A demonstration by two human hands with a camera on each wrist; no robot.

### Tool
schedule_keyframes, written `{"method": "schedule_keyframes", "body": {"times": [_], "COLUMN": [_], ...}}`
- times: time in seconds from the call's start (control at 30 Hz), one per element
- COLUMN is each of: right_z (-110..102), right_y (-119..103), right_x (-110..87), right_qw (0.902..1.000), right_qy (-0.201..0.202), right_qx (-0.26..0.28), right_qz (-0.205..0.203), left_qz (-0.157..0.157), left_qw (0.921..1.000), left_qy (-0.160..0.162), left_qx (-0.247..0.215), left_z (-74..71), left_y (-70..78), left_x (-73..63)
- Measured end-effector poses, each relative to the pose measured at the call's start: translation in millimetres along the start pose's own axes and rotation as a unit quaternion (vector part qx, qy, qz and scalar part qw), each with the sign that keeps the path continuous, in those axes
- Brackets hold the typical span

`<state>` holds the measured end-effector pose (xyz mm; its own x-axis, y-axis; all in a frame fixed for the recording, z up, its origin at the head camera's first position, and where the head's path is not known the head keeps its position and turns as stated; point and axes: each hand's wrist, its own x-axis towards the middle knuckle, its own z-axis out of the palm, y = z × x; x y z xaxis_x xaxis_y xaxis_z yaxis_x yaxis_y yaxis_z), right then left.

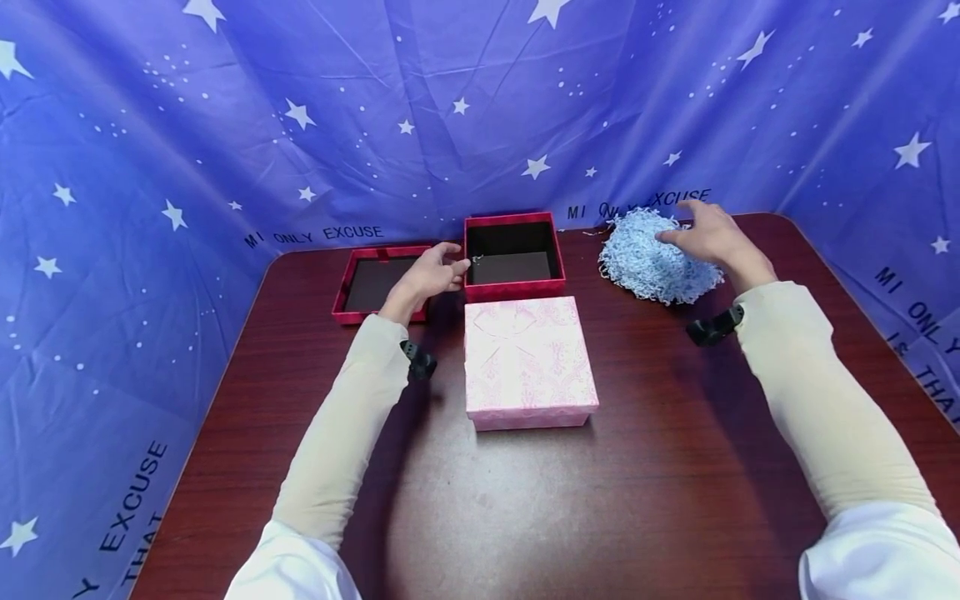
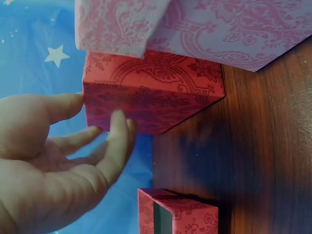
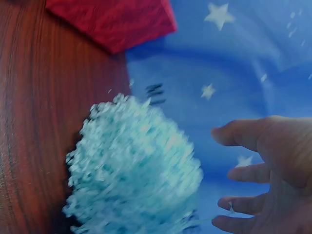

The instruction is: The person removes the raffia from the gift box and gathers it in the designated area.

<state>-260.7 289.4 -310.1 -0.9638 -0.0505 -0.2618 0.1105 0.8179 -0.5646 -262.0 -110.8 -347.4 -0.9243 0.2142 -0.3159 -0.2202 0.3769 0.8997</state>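
Note:
A red patterned box (image 1: 514, 291) stands without a lid at the back of the table, its dark inside showing a few pale shreds. My left hand (image 1: 433, 272) is at its left side, thumb at the near edge and fingers loosely bent; in the left wrist view the fingertips (image 2: 118, 119) are against or very near the wall. To the right lies a mound of light blue shredded paper (image 1: 652, 258). Over its right part hovers my right hand (image 1: 714, 235), fingers spread and holding no clump; a thin shred hangs by the fingers in the right wrist view.
A red lid (image 1: 348, 312) lies hollow side up left of the box. Just in front of the box sits a closed pink box (image 1: 528, 358) with a bow pattern. Behind the table (image 1: 525, 508) hangs a blue star-printed curtain (image 1: 420, 167).

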Motion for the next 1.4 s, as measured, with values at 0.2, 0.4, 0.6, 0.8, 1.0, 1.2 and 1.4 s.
{"method": "schedule_keyframes", "body": {"times": [0.2,0.4,0.6,0.8,1.0,1.2,1.4], "right_z": [3,27,63,92,104,110,113], "right_y": [-21,-41,-58,-64,-61,-55,-52], "right_x": [-17.3,-37.8,-59.9,-76.2,-82.9,-83.6,-82.1], "right_qw": [0.9981,0.9935,0.9861,0.9779,0.9758,0.9551,0.9392], "right_qy": [0.035,0.030,-0.029,-0.073,-0.084,-0.176,-0.216], "right_qx": [-0.021,-0.030,0.024,0.023,0.074,0.190,0.241], "right_qz": [-0.046,-0.106,-0.162,-0.195,-0.188,-0.144,-0.114], "left_qz": [-0.036,-0.036,-0.006,0.004,0.002,-0.011,-0.011], "left_qw": [0.9985,0.9964,0.9939,0.9911,0.9899,0.9877,0.9876], "left_qy": [-0.004,-0.065,-0.109,-0.132,-0.132,-0.145,-0.145], "left_qx": [0.041,0.040,0.018,-0.019,-0.051,-0.058,-0.059], "left_z": [-3.7,-1.2,7.2,13.8,18.0,18.0,18.7], "left_y": [-3.2,-11.8,-26.1,-38.2,-40.6,-43.4,-43.5], "left_x": [-15.7,-38.4,-58.5,-75.4,-86.4,-89.6,-89.7]}}
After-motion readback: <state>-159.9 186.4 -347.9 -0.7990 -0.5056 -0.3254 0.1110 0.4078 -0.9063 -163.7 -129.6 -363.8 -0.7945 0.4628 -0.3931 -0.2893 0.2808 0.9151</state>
